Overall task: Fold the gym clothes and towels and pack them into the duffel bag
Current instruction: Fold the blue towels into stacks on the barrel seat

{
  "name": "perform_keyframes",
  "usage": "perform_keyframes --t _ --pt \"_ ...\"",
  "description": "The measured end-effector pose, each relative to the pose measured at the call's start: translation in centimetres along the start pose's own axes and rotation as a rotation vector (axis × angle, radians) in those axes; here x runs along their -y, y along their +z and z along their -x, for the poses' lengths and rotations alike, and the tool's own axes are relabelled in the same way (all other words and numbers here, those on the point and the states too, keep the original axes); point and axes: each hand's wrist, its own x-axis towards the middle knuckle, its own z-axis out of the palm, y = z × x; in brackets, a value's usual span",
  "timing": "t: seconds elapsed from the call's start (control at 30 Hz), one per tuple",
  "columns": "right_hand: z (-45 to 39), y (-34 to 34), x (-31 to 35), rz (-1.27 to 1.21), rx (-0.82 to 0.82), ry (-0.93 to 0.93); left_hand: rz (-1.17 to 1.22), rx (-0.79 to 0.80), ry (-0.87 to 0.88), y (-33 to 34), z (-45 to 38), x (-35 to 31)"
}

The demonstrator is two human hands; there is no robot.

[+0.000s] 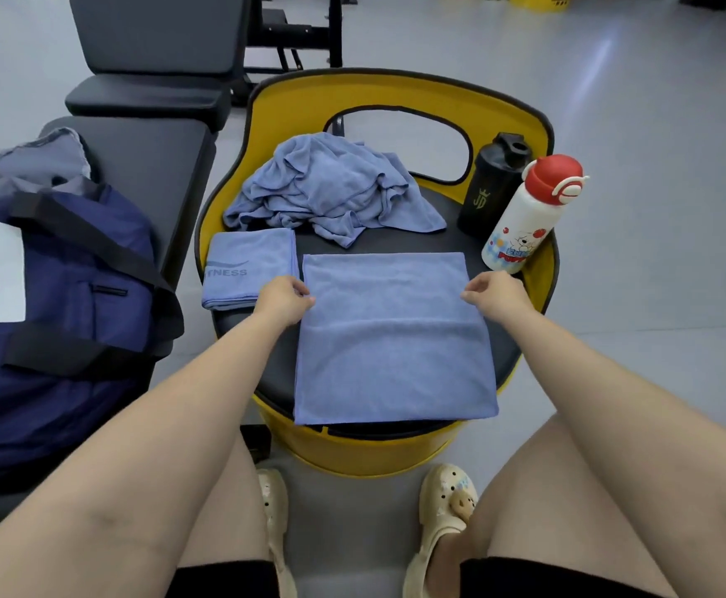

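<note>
Bare knees and cream clogs [447, 511] are seen nearest the camera, at the bottom edge. Navy duffel bag [50, 321] is parked on the black bench [171, 166] at far left, black straps across it, a white paper label stuck on its side; whether the zip is open cannot be told. Yellow barrel seat [395, 88] with a black round pad is centred in front, used as the work surface. Flat blue towel [391, 334] is spread on the pad, near edge overhanging the front rim, a crease running across its middle. Crumpled blue towel pile [331, 187] is heaped at the back of the pad. Folded blue towel [249, 269] with partial "TNESS" print is laid just left of the flat one. White bottle [525, 217] with red cap and black shaker bottle [492, 183] are stood touching at the pad's right edge. Left hand [283, 297] is pinched on the flat towel's left edge, right hand [497, 293] pinched on its right edge; hands well apart.
</note>
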Motion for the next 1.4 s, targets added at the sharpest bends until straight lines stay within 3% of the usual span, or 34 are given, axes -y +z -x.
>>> perform_keyframes --t 0.4,0.77,0.9,1.0,1.27,1.4 --pt "-7.5 3.2 -0.5 -0.164 -0.164 0.213 -0.318 -0.030 0.024 0.9 -8.1 -1.0" --pt "-9.1 4.3 0.2 -0.282 -0.248 0.124 -0.214 -0.063 -0.019 1.6 -9.5 -1.2" --pt "-9.2 4.3 0.2 -0.105 -0.155 -0.084 0.040 -0.112 0.049 1.6 -10.0 -1.4" --pt "-9.7 4.3 0.1 0.116 -0.089 -0.120 0.074 -0.097 0.120 1.8 -10.2 -1.3" --pt "-10.1 4.3 0.5 0.171 -0.352 -0.047 -0.140 -0.214 0.131 2.1 -10.8 -1.1" --pt "-10.5 4.4 0.3 0.134 -0.404 -0.057 -0.095 -0.274 0.120 2.2 -11.0 -0.9"
